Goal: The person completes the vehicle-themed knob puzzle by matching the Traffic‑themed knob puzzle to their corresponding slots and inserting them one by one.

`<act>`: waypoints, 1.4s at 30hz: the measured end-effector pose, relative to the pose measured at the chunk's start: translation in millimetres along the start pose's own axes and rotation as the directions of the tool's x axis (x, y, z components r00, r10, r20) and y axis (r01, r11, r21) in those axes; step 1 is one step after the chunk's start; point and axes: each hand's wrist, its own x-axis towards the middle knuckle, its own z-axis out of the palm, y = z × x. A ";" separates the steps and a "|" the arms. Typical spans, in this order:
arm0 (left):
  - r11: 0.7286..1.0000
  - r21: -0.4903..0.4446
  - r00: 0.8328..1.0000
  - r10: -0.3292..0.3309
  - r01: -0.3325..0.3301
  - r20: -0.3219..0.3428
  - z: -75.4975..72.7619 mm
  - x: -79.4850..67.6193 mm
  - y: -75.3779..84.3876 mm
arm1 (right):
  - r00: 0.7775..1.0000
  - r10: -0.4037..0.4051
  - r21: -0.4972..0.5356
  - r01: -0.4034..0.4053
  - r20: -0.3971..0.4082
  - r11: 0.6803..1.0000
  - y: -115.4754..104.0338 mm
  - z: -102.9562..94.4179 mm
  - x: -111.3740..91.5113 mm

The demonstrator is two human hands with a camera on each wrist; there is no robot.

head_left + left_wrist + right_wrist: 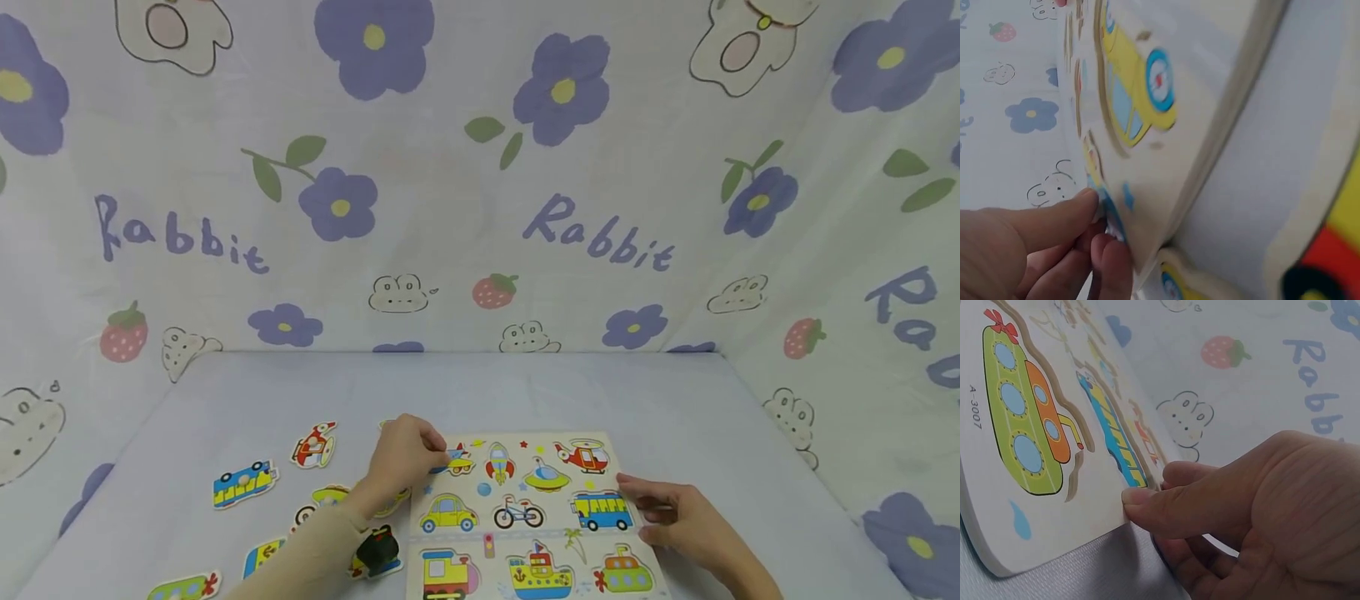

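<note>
Head view shows at lower middle: the left hand (401, 461) is pinching the airplane piece (459, 461) at the upper left of the puzzle board (557, 504), while the right hand (686, 521) is gripping the board's right edge. Left of both hands, a helicopter piece (313, 447) and a bus piece (243, 483) are lying loose.

The left grip (403, 458) pinches with thumb (1060, 219) and bent fingers (1113, 265), its sleeved forearm (303, 550) slanting inward; the right grip (678, 521) holds, thumb extended.
</note>
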 end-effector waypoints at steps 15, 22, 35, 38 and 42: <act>0.995 -0.060 0.992 -0.071 0.077 0.109 -5.4 7.4 -8.1 | 0.999 -0.033 0.016 0.032 0.026 0.999 0.5 -2.7 -1.1; 0.982 -0.112 0.983 -0.136 0.150 0.125 -8.0 6.4 -9.8 | 0.998 -0.061 -0.007 0.061 0.032 0.998 1.3 -2.5 0.0; 0.943 -0.237 0.938 -0.153 0.233 0.312 -42.1 16.5 -8.3 | 0.999 -0.047 -0.015 0.047 0.013 0.999 0.5 -2.3 -0.9; 0.931 -0.295 0.939 -0.115 0.216 0.324 -65.0 12.3 -10.3 | 0.998 -0.053 -0.016 0.054 0.017 0.998 0.2 -1.8 -1.2; 0.935 -0.315 0.954 -0.066 0.160 0.292 -98.8 -0.2 -17.1 | 0.998 -0.055 -0.030 0.055 0.019 0.998 -0.1 -0.5 -1.9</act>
